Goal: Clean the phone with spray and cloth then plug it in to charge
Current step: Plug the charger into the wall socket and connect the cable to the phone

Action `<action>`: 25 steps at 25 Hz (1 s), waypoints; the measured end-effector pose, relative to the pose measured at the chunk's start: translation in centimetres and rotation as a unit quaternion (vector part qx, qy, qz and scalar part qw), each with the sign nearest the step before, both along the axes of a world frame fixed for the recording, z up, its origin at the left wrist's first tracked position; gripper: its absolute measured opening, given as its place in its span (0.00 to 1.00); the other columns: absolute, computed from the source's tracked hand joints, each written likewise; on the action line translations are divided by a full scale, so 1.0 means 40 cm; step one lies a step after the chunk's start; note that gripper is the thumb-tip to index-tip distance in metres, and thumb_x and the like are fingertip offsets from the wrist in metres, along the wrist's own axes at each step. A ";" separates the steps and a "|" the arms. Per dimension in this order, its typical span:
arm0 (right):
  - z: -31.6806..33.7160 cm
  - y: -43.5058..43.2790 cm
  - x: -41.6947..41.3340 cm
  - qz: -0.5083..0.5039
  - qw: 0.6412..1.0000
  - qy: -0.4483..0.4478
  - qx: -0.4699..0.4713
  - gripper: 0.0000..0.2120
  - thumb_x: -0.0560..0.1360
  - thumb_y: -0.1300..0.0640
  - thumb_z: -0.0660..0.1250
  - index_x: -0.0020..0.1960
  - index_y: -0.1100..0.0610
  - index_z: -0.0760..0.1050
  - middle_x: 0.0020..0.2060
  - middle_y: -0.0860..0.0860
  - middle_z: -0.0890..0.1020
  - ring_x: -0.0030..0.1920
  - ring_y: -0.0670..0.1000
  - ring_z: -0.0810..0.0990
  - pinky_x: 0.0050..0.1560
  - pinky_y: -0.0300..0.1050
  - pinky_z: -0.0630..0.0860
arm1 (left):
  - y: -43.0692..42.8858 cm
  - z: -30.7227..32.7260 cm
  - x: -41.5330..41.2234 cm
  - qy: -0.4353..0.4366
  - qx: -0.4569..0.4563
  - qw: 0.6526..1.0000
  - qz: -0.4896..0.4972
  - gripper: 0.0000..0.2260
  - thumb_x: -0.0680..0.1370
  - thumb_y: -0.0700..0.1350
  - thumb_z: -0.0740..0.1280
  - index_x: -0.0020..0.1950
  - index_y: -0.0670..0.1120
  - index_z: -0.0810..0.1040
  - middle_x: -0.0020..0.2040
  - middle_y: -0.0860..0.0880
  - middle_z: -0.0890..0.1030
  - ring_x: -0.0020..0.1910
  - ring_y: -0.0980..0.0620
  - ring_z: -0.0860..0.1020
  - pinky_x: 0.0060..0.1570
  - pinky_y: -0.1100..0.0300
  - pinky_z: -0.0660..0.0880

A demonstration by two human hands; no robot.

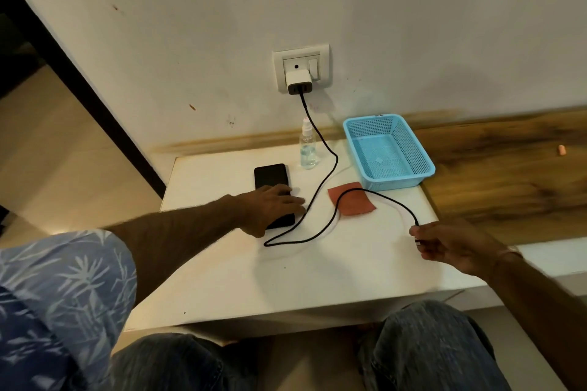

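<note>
- The right hand (444,244) pinches the plug end of the thin black cable (336,155) in its fingertips, nearest on the smooth white table (286,279). I'd line the small metal tip up squarely with the port before pushing.
- The left hand (273,200) lies flat, fingers unclenched, pressing the phone (270,176), a glossy black slab mid-table. Firm pressure should stop it sliding.
- Beyond are a matte rust cloth (352,201) under the cable's loop, a clear spray bottle (307,149), a blue mesh basket (397,181) and a white charger (298,82) in the wall socket (313,54).

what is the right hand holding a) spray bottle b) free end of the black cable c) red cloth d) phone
b: the right hand pinches the free end of the black cable, while the left hand rests on the phone.
</note>
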State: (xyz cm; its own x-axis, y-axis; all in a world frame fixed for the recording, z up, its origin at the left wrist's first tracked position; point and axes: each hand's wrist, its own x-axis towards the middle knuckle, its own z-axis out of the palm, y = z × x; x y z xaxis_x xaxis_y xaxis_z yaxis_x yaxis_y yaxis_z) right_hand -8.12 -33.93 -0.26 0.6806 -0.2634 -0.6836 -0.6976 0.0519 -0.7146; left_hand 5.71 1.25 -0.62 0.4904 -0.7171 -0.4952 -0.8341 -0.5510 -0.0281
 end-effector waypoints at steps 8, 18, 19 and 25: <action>0.083 0.092 -0.042 -0.169 0.916 -0.074 0.355 0.07 0.69 0.61 0.73 0.45 0.60 0.77 0.35 0.52 0.78 0.31 0.46 0.78 0.34 0.37 0.80 | -0.002 0.019 0.031 -0.036 0.013 0.996 -0.086 0.39 0.68 0.36 0.76 0.76 0.47 0.65 0.77 0.45 0.65 0.76 0.42 0.61 0.71 0.50 0.67; 0.121 0.334 0.043 -0.152 0.925 -0.243 0.248 0.10 0.72 0.57 0.73 0.48 0.61 0.78 0.36 0.56 0.84 0.37 0.52 0.85 0.35 0.42 0.81 | 0.030 0.078 0.023 -0.001 -0.240 0.966 0.094 0.39 0.66 0.52 0.81 0.73 0.50 0.68 0.67 0.48 0.73 0.63 0.46 0.70 0.61 0.55 0.69; 0.121 0.359 0.059 -0.146 0.934 -0.252 0.206 0.11 0.72 0.56 0.74 0.46 0.61 0.76 0.35 0.56 0.84 0.36 0.53 0.85 0.35 0.42 0.81 | 0.038 0.079 0.012 0.001 -0.280 0.953 0.119 0.39 0.66 0.52 0.81 0.73 0.50 0.69 0.66 0.48 0.73 0.63 0.47 0.70 0.60 0.57 0.69; 0.124 0.480 0.142 -0.124 0.930 -0.343 0.039 0.11 0.73 0.55 0.73 0.45 0.58 0.72 0.37 0.58 0.84 0.34 0.53 0.86 0.35 0.45 0.83 | 0.051 0.063 -0.078 -0.031 -0.451 0.863 0.227 0.40 0.63 0.55 0.82 0.72 0.52 0.71 0.65 0.52 0.75 0.62 0.52 0.71 0.62 0.54 0.73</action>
State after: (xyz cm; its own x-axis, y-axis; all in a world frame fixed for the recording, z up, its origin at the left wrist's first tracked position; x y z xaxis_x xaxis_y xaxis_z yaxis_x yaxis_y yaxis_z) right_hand -2.45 -14.74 4.68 0.8889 -0.4379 -0.1348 -0.0388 0.2211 -0.9745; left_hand 2.61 3.29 1.91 0.8272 -0.5244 0.2018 -0.5397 -0.6416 0.5451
